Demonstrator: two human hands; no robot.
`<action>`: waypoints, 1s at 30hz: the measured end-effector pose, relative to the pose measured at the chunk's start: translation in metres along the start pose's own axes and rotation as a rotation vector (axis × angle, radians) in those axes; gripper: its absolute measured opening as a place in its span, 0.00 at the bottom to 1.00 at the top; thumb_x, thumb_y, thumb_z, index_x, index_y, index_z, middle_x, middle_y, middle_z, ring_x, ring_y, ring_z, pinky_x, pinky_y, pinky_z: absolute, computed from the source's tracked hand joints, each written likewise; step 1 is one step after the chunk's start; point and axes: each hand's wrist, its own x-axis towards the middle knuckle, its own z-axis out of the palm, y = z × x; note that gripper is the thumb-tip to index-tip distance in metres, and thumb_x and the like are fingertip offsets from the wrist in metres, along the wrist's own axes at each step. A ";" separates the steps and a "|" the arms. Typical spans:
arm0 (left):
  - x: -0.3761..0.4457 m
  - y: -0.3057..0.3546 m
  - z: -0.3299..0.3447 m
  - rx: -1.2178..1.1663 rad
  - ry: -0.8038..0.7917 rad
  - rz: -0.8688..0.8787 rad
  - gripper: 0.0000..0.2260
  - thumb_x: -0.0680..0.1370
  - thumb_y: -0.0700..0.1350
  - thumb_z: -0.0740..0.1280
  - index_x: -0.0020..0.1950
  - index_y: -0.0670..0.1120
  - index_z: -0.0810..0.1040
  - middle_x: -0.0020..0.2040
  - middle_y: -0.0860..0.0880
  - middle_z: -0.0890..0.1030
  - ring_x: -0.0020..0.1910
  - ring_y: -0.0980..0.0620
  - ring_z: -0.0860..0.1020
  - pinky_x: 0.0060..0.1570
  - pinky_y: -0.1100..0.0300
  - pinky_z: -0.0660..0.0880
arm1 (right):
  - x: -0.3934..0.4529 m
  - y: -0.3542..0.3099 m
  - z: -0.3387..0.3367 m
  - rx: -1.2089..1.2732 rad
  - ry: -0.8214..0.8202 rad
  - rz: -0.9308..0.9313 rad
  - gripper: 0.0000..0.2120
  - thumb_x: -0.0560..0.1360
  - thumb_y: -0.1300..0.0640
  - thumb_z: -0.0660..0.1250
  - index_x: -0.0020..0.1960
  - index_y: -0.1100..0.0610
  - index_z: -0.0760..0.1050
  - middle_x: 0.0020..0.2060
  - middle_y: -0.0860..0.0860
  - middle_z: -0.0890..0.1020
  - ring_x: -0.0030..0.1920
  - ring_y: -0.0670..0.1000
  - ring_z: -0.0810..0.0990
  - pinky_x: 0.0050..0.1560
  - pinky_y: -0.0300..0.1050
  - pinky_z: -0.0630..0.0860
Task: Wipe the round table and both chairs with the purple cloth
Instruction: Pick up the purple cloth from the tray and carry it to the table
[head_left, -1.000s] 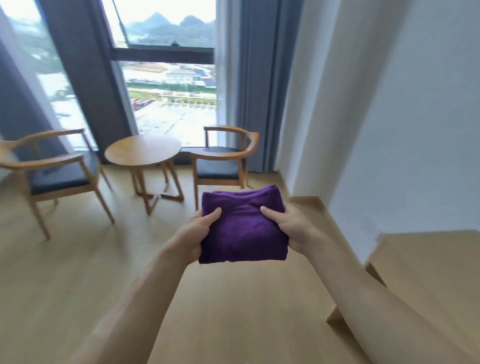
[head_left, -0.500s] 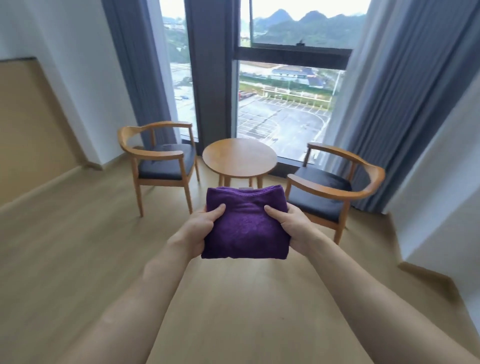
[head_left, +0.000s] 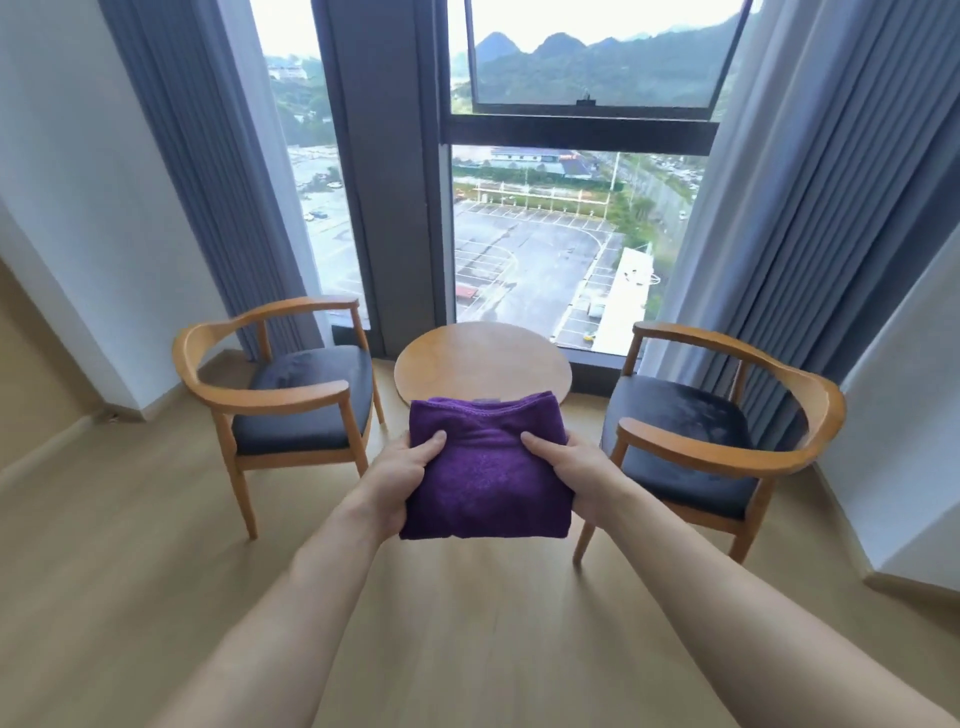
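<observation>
Came closer; round worktop (head_left: 482, 364) and both chairs (head_left: 291, 384) (head_left: 711, 415) now straight ahead, bigger. Purple cloth (head_left: 485, 467) held folded, in air before worktop, ready for wiping. Left hand (head_left: 395, 480), right hand (head_left: 574, 470): fingers gripped cloth sides.

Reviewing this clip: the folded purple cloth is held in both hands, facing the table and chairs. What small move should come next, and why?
Probably step forward and lower the purple cloth onto the round table. The left hand and right hand both have a grip on it, folded, in the air short of the tabletop. The table stands straight ahead between the left chair and right chair, and nothing has been wiped yet.
</observation>
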 end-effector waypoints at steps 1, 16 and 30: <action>0.018 0.010 -0.001 0.016 -0.015 -0.005 0.08 0.81 0.47 0.68 0.60 0.54 0.79 0.52 0.46 0.86 0.47 0.44 0.86 0.41 0.48 0.83 | 0.015 -0.007 0.001 0.013 0.020 -0.004 0.08 0.77 0.56 0.70 0.56 0.53 0.79 0.45 0.50 0.87 0.46 0.52 0.87 0.39 0.43 0.82; 0.267 0.069 0.018 0.111 -0.092 -0.046 0.07 0.81 0.50 0.67 0.59 0.58 0.75 0.56 0.47 0.82 0.52 0.43 0.83 0.41 0.51 0.83 | 0.257 -0.064 -0.036 -0.005 0.064 -0.011 0.10 0.77 0.55 0.70 0.58 0.51 0.78 0.54 0.54 0.84 0.55 0.56 0.83 0.55 0.52 0.82; 0.483 0.117 0.022 0.058 0.013 0.007 0.11 0.81 0.50 0.67 0.62 0.52 0.78 0.55 0.47 0.86 0.54 0.45 0.85 0.54 0.47 0.82 | 0.494 -0.122 -0.059 0.019 -0.073 -0.021 0.15 0.77 0.58 0.70 0.63 0.52 0.77 0.57 0.55 0.84 0.57 0.56 0.83 0.61 0.55 0.79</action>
